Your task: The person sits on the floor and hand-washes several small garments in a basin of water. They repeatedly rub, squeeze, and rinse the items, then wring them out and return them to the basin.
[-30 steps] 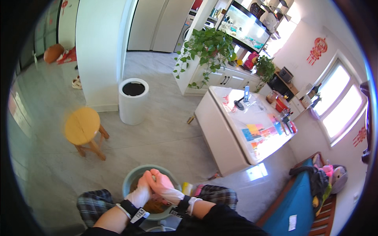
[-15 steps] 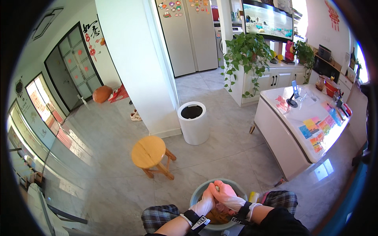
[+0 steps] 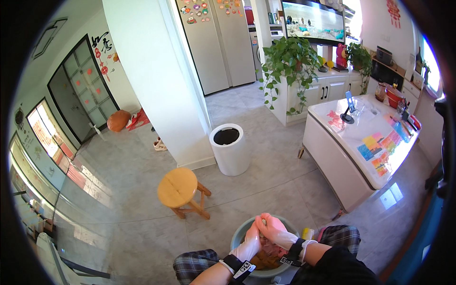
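Note:
A grey-green round basin [image 3: 239,235] sits on the floor between my knees in plaid trousers, at the lower middle of the head view. Both hands wear thin clear gloves and black wristbands. My left hand [image 3: 249,246] and my right hand [image 3: 271,228] are pressed together over the basin, fingers closed around a small pale thing that I cannot make out. Brownish and pinkish stuff [image 3: 264,257] lies in the basin under the hands.
A round wooden stool [image 3: 179,188] stands on the tiled floor ahead to the left. A white cylindrical bin [image 3: 230,149] stands by a white pillar [image 3: 156,80]. A long white table [image 3: 368,147] with coloured sheets is to the right; potted plants [image 3: 289,61] stand behind it.
The view has swung left and up, so the stool, bin and table sit further right. My hands stay clasped over the basin, now slightly higher above its rim.

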`<state>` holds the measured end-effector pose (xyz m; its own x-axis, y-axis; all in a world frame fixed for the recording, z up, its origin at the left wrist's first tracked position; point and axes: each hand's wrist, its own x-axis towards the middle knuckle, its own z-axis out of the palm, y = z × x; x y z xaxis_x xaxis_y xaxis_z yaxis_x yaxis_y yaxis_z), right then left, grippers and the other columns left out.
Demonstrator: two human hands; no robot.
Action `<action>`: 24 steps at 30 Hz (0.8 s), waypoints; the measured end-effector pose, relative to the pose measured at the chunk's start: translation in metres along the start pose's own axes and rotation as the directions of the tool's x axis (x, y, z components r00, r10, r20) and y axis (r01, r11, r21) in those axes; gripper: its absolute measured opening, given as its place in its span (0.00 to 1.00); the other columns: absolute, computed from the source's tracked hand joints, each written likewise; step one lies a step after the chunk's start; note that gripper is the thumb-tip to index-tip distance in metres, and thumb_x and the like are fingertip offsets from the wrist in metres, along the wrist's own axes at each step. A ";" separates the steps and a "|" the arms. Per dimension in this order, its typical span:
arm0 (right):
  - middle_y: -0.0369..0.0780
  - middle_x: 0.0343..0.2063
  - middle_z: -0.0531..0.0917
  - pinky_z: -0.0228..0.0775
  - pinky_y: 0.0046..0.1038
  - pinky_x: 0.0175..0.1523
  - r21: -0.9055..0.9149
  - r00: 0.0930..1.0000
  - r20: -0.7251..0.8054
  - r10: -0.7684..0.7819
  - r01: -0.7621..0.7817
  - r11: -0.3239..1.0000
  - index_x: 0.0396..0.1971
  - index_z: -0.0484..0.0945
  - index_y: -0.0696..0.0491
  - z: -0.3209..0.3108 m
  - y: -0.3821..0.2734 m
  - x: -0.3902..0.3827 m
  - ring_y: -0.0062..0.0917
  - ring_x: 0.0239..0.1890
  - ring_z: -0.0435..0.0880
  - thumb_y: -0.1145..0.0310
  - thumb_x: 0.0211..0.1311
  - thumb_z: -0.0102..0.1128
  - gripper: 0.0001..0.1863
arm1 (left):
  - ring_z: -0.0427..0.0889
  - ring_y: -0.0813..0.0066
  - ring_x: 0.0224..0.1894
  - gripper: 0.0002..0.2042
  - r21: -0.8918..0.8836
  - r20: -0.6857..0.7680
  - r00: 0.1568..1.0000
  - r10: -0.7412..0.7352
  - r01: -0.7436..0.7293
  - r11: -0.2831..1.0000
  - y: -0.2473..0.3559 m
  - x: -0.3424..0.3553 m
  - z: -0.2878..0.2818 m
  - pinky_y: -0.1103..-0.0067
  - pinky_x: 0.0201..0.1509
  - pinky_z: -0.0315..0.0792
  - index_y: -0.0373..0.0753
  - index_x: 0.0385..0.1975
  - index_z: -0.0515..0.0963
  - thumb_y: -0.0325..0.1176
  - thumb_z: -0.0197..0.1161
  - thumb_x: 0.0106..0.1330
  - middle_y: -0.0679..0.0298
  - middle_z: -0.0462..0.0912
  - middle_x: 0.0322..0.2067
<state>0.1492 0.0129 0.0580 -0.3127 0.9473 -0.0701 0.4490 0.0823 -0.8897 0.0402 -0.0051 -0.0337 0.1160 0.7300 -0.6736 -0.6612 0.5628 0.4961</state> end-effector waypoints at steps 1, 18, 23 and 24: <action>0.56 0.30 0.79 0.70 0.38 0.40 0.013 1.000 -0.001 0.027 -0.027 1.000 0.44 0.72 0.62 -0.002 0.002 0.003 0.47 0.36 0.79 0.53 0.62 0.49 0.25 | 0.80 0.67 0.31 0.20 -0.055 0.041 0.999 0.008 -0.006 0.998 -0.003 0.005 -0.001 0.73 0.26 0.76 0.43 0.38 0.73 0.54 0.46 0.65 0.62 0.79 0.33; 0.53 0.25 0.79 0.68 0.38 0.33 -0.053 0.997 -0.026 -0.075 0.073 0.996 0.38 0.71 0.58 0.004 -0.001 -0.007 0.45 0.30 0.79 0.57 0.62 0.51 0.17 | 0.79 0.66 0.33 0.17 -0.068 -0.119 0.986 0.118 -0.127 0.990 0.014 -0.047 0.039 0.71 0.31 0.75 0.41 0.39 0.74 0.49 0.49 0.65 0.59 0.79 0.33; 0.53 0.26 0.80 0.69 0.38 0.35 0.027 0.995 -0.048 0.087 -0.086 0.996 0.41 0.70 0.59 0.000 -0.005 0.005 0.46 0.30 0.79 0.54 0.63 0.49 0.21 | 0.80 0.67 0.30 0.17 -0.015 -0.153 0.970 0.186 -0.191 0.981 0.020 -0.042 0.040 0.74 0.29 0.76 0.38 0.38 0.74 0.47 0.49 0.65 0.60 0.79 0.32; 0.54 0.29 0.80 0.70 0.38 0.37 0.044 0.992 -0.113 0.053 -0.048 0.998 0.42 0.71 0.59 0.003 -0.007 0.004 0.47 0.34 0.79 0.54 0.63 0.48 0.21 | 0.80 0.67 0.31 0.17 -0.035 -0.140 0.978 0.152 -0.158 0.987 0.018 -0.038 0.036 0.74 0.29 0.76 0.38 0.38 0.74 0.47 0.49 0.65 0.60 0.79 0.32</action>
<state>0.1430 0.0149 0.0625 -0.1918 0.9792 -0.0657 0.4266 0.0229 -0.9042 0.0504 -0.0083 0.0208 -0.0908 0.7454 -0.6604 -0.6967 0.4263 0.5769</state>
